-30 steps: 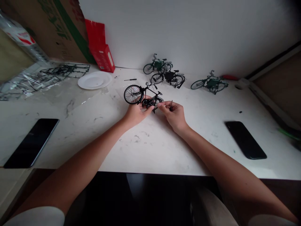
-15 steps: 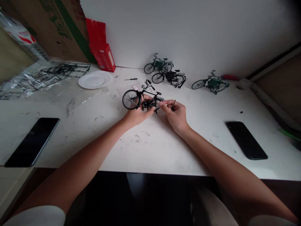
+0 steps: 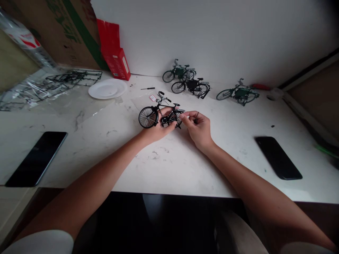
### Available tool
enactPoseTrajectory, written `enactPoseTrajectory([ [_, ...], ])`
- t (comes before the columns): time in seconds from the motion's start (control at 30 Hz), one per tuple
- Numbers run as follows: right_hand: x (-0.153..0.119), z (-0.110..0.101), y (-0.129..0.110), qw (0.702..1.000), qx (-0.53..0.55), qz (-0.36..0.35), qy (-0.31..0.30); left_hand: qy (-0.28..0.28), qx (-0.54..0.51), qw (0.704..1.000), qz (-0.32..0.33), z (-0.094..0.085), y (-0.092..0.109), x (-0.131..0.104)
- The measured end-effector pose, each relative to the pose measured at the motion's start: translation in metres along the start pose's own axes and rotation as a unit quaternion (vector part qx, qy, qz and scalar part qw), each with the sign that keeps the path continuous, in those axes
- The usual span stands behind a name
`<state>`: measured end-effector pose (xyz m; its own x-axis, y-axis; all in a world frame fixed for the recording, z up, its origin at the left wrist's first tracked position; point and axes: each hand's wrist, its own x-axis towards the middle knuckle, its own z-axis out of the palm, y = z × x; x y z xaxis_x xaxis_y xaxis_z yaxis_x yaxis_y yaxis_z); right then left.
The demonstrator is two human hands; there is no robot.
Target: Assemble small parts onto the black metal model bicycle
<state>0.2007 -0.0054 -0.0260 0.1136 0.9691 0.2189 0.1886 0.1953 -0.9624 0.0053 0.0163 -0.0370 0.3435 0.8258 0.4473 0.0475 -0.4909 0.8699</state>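
Observation:
A black model bicycle (image 3: 163,114) is held just above the table, its front wheel to the left and its handlebar up. My left hand (image 3: 159,129) is closed round its frame and rear part from behind and below, with the thumb by the rear wheel. At the rear end of the bicycle, my right hand (image 3: 198,128) is in a pinch, thumb and forefinger touching the area by the rack and wheel. What sits between those fingertips is hidden. A thin dark piece (image 3: 197,115) sticks up among the curled fingers of that hand; its kind is unclear.
Behind stand a green model bicycle (image 3: 179,72), a black one (image 3: 190,86) and another green one (image 3: 239,94). A small screwdriver (image 3: 148,88), white plate (image 3: 107,89), red box (image 3: 116,61) and parts frames (image 3: 74,77) lie leftward. Phones (image 3: 37,158) (image 3: 278,157) flank both arms.
The held bicycle has tipped slightly: its handlebar has shifted left and the front wheel sits a little lower. Both hands stay in nearly the same place.

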Motion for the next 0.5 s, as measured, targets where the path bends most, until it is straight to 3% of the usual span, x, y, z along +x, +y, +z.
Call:
enactPoseTrajectory([
  [0.5,-0.0016,0.0001,-0.0034,1.0,0.021,0.022,-0.006,-0.001,-0.017,1.0,-0.014,0.0002,0.002,-0.0013],
])
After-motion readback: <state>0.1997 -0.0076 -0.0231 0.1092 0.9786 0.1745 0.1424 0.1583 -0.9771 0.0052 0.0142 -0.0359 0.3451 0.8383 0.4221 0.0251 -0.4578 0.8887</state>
